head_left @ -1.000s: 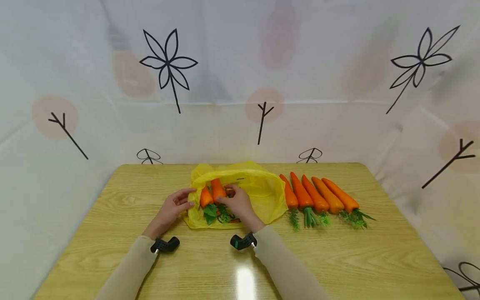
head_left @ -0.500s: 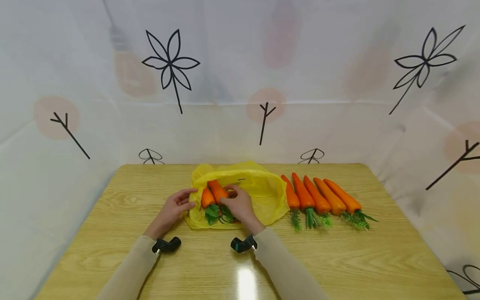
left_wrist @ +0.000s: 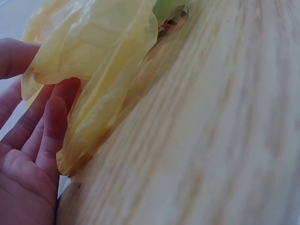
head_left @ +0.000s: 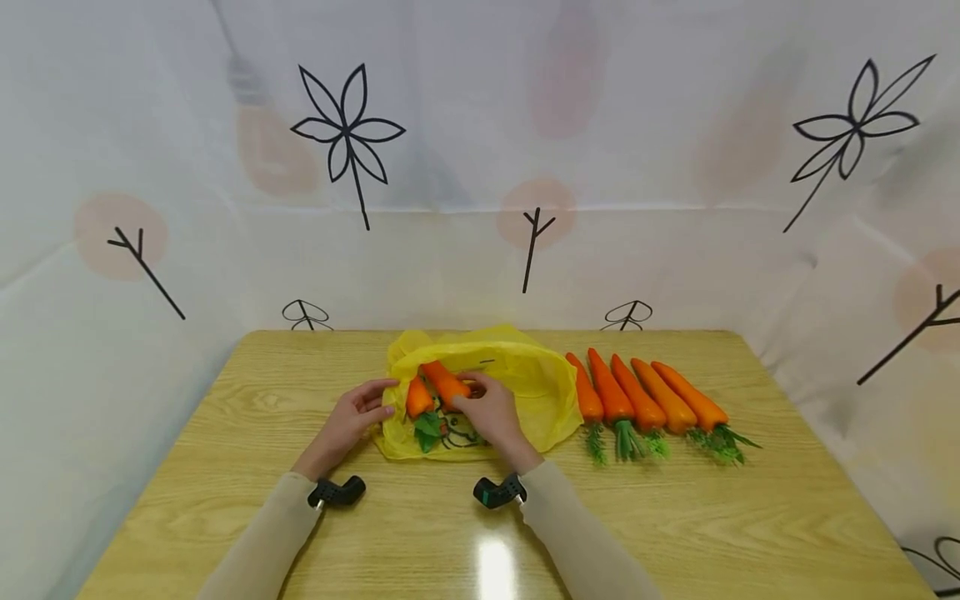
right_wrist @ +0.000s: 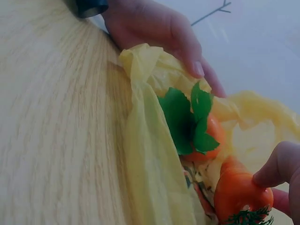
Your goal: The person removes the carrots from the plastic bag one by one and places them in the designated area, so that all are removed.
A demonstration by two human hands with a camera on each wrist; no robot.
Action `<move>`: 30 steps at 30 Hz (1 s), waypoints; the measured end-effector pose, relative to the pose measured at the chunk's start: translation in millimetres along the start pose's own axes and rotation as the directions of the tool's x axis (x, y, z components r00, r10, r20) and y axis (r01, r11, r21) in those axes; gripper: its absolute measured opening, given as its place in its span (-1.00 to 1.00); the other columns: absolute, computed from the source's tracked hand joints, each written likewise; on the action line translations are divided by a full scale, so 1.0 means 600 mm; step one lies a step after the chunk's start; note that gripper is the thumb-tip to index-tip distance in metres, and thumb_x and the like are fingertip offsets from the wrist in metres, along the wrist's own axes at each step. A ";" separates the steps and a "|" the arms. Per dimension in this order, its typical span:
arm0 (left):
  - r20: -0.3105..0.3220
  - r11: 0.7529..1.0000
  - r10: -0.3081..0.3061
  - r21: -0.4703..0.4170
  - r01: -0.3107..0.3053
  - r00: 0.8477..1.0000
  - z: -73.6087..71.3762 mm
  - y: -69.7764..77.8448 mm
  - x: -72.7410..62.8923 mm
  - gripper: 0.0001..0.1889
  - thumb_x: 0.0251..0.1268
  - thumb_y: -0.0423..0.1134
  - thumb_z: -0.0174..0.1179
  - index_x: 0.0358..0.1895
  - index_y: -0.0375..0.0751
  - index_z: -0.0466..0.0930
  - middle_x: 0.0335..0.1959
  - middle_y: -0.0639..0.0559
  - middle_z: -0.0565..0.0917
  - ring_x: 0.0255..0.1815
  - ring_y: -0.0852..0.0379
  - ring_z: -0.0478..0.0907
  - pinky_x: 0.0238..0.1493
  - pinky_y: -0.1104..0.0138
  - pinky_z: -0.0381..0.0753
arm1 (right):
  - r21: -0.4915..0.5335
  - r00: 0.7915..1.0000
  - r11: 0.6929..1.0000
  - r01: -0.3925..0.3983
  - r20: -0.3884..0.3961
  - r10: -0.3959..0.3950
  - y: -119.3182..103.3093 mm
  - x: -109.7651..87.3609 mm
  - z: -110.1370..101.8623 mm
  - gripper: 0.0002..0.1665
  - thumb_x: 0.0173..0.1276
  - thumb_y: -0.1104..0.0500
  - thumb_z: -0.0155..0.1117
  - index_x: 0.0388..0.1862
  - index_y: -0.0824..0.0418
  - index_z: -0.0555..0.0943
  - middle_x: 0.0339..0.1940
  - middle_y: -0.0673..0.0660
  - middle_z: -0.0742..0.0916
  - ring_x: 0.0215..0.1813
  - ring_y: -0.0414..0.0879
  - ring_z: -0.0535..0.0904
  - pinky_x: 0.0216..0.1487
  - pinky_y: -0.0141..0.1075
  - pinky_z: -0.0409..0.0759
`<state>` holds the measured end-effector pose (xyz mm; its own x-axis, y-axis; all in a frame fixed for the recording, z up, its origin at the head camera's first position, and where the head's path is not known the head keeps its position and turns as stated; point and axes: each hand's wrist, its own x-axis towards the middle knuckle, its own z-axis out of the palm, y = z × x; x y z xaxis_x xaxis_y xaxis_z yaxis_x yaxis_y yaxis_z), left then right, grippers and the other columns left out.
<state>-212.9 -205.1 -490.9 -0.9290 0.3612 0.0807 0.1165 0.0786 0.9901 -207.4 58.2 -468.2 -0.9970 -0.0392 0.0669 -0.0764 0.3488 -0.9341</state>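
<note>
A yellow plastic bag [head_left: 551, 417] lies on its side on the table with its mouth facing me. Inside, my right hand [head_left: 497, 414] pinches an orange carrot [head_left: 442, 381] near its leafy end, thumb on one side and fingers on the other. The right wrist view shows the thumb pressing on that carrot [right_wrist: 236, 190]. A second carrot [head_left: 418, 400] with broad green leaves [right_wrist: 180, 122] rests to its left in the bag. At the bag's left edge, my left hand [head_left: 347, 423] holds the thin film [left_wrist: 101, 61] between thumb and fingers.
Several carrots [head_left: 615, 396] lie in a slanting row just right of the bag, green tops toward me. The wooden table [head_left: 405, 533] ends at a pale, patterned cloth backdrop [head_left: 450, 267] at the back and sides.
The right hand has drawn its carrot slightly right and tilted it, opening a gap to the leafy carrot beside it. The left hand stays at the bag's edge.
</note>
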 end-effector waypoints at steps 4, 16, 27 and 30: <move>-0.001 1.000 -0.001 0.006 0.001 1.000 0.001 0.000 -0.001 -0.48 0.42 -0.33 0.22 0.38 -0.38 0.37 0.31 -0.37 0.43 0.02 0.16 0.59 -0.02 0.38 0.60 | 0.007 1.000 1.000 0.015 0.002 -0.015 -0.004 -0.002 -0.011 -0.57 0.22 0.20 0.34 0.11 0.13 0.69 -0.07 0.15 0.72 -0.15 -0.01 0.61 -0.29 -0.25 0.59; 0.004 1.000 -0.003 0.001 0.003 1.000 0.002 0.001 -0.002 -0.49 0.43 -0.35 0.20 0.39 -0.37 0.36 0.32 -0.36 0.42 0.03 0.15 0.60 -0.02 0.35 0.61 | -0.004 1.000 1.000 -0.003 0.013 0.003 0.002 -0.014 -0.048 -0.57 0.23 0.21 0.33 0.11 0.07 0.70 0.02 0.14 0.69 -0.08 0.02 0.62 -0.20 -0.20 0.65; -0.002 1.000 -0.016 0.006 0.016 1.000 0.002 0.004 0.000 -0.48 0.42 -0.34 0.22 0.38 -0.38 0.37 0.35 -0.36 0.39 0.06 0.16 0.58 0.01 0.37 0.59 | 0.028 0.998 0.998 -0.048 0.048 0.046 0.007 -0.029 -0.096 -0.54 0.23 0.27 0.29 0.14 0.11 0.68 0.06 0.12 0.69 -0.06 0.01 0.60 -0.20 -0.21 0.63; -0.003 1.000 -0.019 0.012 0.019 1.000 0.001 0.004 0.000 -0.48 0.42 -0.33 0.22 0.39 -0.38 0.37 0.36 -0.35 0.39 0.06 0.15 0.58 0.01 0.37 0.59 | 0.012 0.998 0.999 -0.046 0.050 0.045 0.005 -0.034 -0.111 -0.54 0.23 0.28 0.28 0.14 0.12 0.68 0.06 0.13 0.69 -0.07 0.02 0.60 -0.21 -0.23 0.60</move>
<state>-212.3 -204.5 -488.5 -0.9319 0.3572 0.0626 0.1035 0.0965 0.9899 -187.9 122.2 -449.1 -0.9975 -0.0697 0.0070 -0.0303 0.3388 -0.9404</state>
